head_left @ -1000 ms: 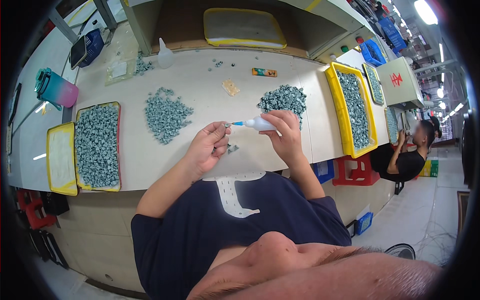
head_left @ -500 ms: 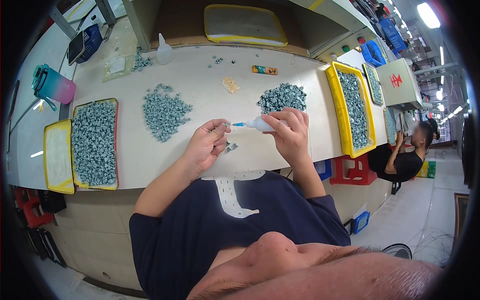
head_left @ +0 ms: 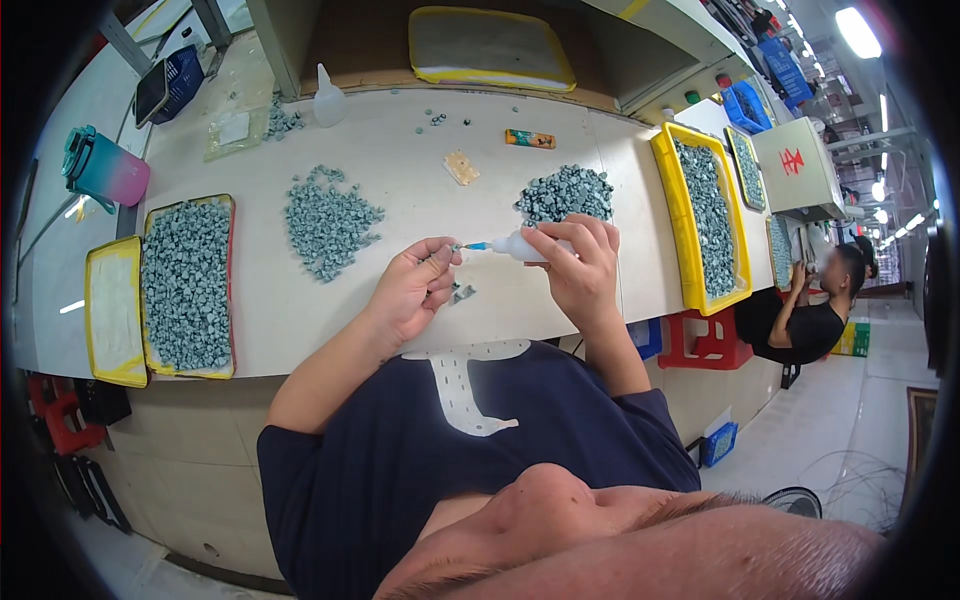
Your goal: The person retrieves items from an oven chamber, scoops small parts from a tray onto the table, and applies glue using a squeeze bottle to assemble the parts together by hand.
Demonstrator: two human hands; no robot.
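My left hand (head_left: 416,290) pinches a small grey-green piece (head_left: 456,248) between thumb and forefinger. My right hand (head_left: 582,268) is wrapped round a white squeeze bottle (head_left: 516,246) with a blue needle tip. The bottle lies nearly level, its tip pointing left and reaching the piece; whether they touch is too small to tell. A few loose pieces (head_left: 462,293) lie on the table beside my left fingers. Left of my hands spreads a pile of grey-green pieces (head_left: 330,224). A darker pile (head_left: 566,194) lies just beyond my right hand.
At left, a full tray of pieces (head_left: 188,285) stands beside a yellow-rimmed tray (head_left: 115,310) and a teal-pink bottle (head_left: 112,170). A yellow bin (head_left: 742,285) stands at right. Farther back are a pointed white bottle (head_left: 328,100) and an orange-green tube (head_left: 530,139). A co-worker (head_left: 815,315) sits at right.
Almost nothing differs. Both hands keep their places, with the needle tip still at the small piece.
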